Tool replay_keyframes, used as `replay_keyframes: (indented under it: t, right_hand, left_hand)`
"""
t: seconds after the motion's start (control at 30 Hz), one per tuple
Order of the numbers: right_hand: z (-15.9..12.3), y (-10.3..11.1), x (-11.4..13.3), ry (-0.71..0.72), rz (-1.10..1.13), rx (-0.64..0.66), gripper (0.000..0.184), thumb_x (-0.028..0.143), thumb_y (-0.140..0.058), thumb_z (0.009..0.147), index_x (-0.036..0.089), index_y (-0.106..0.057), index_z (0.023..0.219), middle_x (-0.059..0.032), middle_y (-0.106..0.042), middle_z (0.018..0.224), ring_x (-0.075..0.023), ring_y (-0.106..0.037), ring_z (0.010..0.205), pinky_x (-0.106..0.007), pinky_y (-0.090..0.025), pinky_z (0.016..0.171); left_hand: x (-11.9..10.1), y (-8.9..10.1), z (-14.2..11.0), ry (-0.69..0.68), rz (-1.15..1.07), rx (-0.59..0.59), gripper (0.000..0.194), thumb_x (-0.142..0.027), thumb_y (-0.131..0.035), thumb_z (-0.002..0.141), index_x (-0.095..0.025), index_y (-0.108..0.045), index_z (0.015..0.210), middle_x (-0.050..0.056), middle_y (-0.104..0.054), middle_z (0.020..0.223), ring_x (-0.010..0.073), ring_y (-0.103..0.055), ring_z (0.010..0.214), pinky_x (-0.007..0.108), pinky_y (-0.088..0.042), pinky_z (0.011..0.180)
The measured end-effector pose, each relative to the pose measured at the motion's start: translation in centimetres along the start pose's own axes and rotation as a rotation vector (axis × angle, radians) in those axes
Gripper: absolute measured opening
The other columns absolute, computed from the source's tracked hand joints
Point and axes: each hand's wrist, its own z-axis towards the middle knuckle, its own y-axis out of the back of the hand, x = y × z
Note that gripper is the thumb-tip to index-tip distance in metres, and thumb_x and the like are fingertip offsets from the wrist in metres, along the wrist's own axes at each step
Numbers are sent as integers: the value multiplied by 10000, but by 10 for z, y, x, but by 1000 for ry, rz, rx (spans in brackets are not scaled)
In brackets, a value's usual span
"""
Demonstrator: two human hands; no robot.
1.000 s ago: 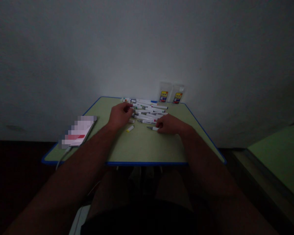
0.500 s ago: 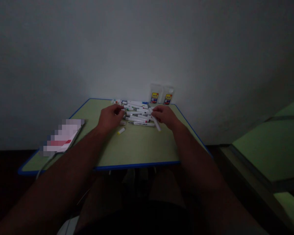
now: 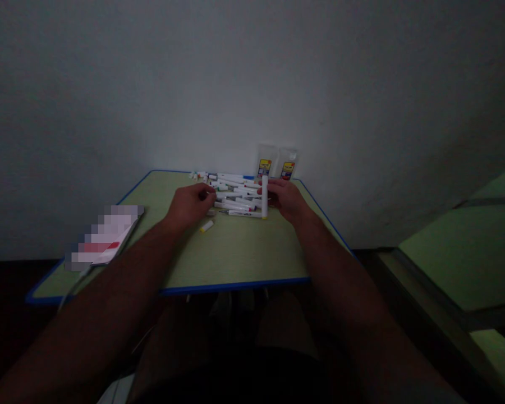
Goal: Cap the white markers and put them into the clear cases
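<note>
"What lies farthest left?"

"A flat device on the table, its screen masked by coarse blocks, with a cable at its near end. Next comes the left hand, fingers curled, thumb and forefinger drawn close together. Whether anything is pinched there cannot be told."

"And around that hand?"

"A small yellow-ended cap lies just on the near side of it. Right of the fingertips spreads the marker pile, most barrels running roughly left to right."

"Where is the held marker?"

"The white marker is at the pile's right end, directly left of the right hand, whose fingers are closed on it. Its long axis runs up and down in the view, across the line of the barrels behind, yellow end lowest. The right hand is the nearer by far; the left fingertips are apart from it, across the pile."

"What can't be made out?"

"How far the marker leans toward or away from the wearer. Its grey upper end blends into the left clear case; the right clear case stands beside that. Part of the right hand's grip is hidden behind the barrel, and the dimness blurs the pile."
</note>
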Motion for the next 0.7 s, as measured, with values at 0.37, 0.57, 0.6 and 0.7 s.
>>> replay_keyframes:
  t: [0.37, 0.57, 0.6, 0.7]
  right_hand:
    - [-1, -1, -1, 33, -27, -5, 154, 204, -625, 803, 156, -690, 934, -55, -728, 850, -132, -645, 685, -286, -535, 660]
    - [0, 0, -3, 42, -32, -13, 139, 203, -616, 822, 159, -690, 930, -56, -727, 855, -136, -647, 683, -293, -535, 650]
    - [0, 0, -3, 40, -31, -17, 134, 197, -614, 822, 158, -687, 927, -58, -726, 853, -138, -648, 687, -291, -532, 645]
    - [-1, 0, -2, 33, -36, -24, 138, 196, -617, 822, 158, -682, 937, -62, -724, 851, -140, -648, 686, -283, -523, 630]
  left_hand:
    - [0, 10, 0, -76, 164, 280, 228, -426, -645, 762, -240, -650, 631, 17, -666, 628, 164, -571, 570, 309, -431, 604]
    - [1, 17, 0, -54, 260, 478, 291, -532, -698, 692, -244, -665, 670, 21, -684, 667, 178, -584, 591, 303, -428, 612]
    - [1, 18, 0, -53, 275, 524, 290, -528, -720, 669, -243, -664, 675, 24, -690, 680, 181, -586, 595, 305, -426, 616]
    - [4, 18, 0, -100, 317, 625, 228, -447, -744, 646, -236, -661, 670, 34, -699, 711, 190, -591, 613, 307, -417, 618]
